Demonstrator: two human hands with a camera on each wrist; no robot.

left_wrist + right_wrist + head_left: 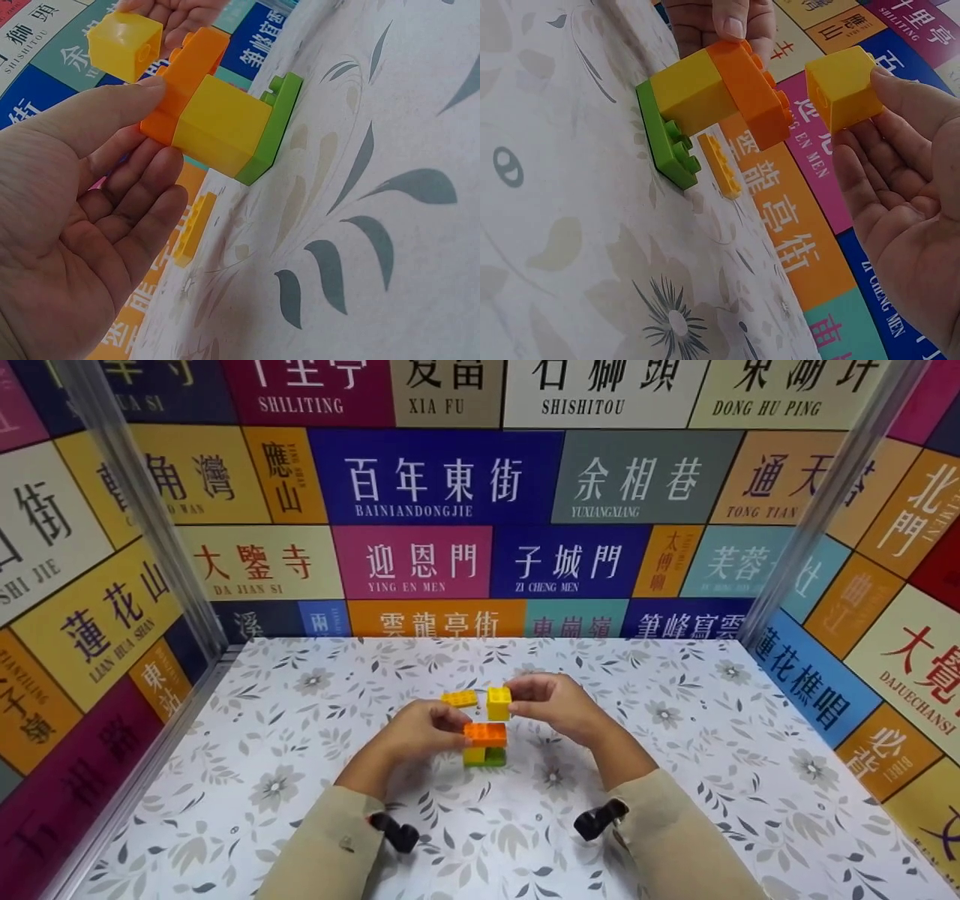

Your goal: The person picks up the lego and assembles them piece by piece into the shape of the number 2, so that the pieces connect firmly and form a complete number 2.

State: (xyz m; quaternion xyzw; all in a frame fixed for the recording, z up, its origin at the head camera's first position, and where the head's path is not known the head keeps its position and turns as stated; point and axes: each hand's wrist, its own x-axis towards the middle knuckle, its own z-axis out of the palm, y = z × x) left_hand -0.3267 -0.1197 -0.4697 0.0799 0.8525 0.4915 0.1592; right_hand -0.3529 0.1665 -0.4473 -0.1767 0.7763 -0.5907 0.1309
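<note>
On the flowered table (pixel 300 750), near its middle, stands a small stack: a green plate (pixel 493 758) at the bottom, a yellow block (pixel 473 754) on it, and an orange brick (pixel 485 733) on top. The left hand (pixel 424 727) touches the orange brick from the left side; the left wrist view shows its thumb (pixel 90 112) laid against the brick's edge while the other fingers are loosely bent beneath, gripping nothing firmly. The right hand (pixel 551 705) pinches a yellow cube (pixel 498 703) between thumb and fingertips (pixel 907 94), holding it in the air just above and behind the stack, not touching the orange brick. The remaining fingers of that hand are relaxed and half open. A flat yellow plate (pixel 459 698) lies on the table just behind the stack, apart from both hands. Walls (pixel 450 480) covered in coloured signs surround the table.
</note>
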